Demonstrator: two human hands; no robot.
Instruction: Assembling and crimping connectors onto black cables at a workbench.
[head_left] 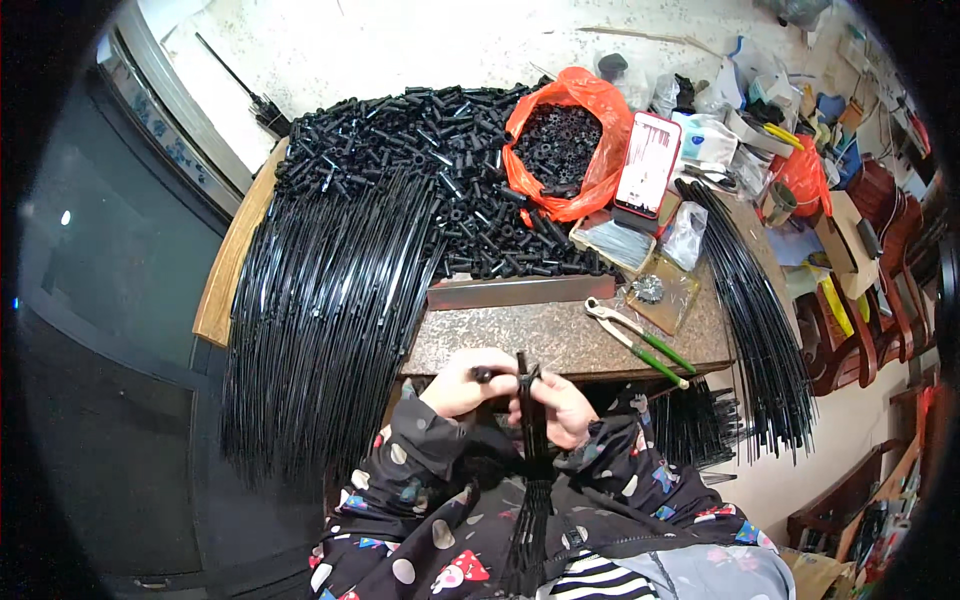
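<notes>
Both hands meet just in front of the table's near edge. My left hand (470, 383) is closed, with a small black cylindrical part (482, 374) showing between its fingers. The fingertips of that hand reach the top of a bundle of thin black rods (533, 440), which look like umbrella ribs. My right hand (560, 408) is closed around the upper end of this bundle, from its right side. The bundle hangs down over my lap. Exactly what the fingertips pinch at its top is too small to make out.
Long black rods (320, 330) cover the table's left, below a heap of black tubular parts (400, 140). An orange bag (575, 90) holds small black pieces. A phone (647, 170), green-handled pincers (640, 340) and a metal bar (520, 291) lie nearby. More rods (760, 320) hang at right.
</notes>
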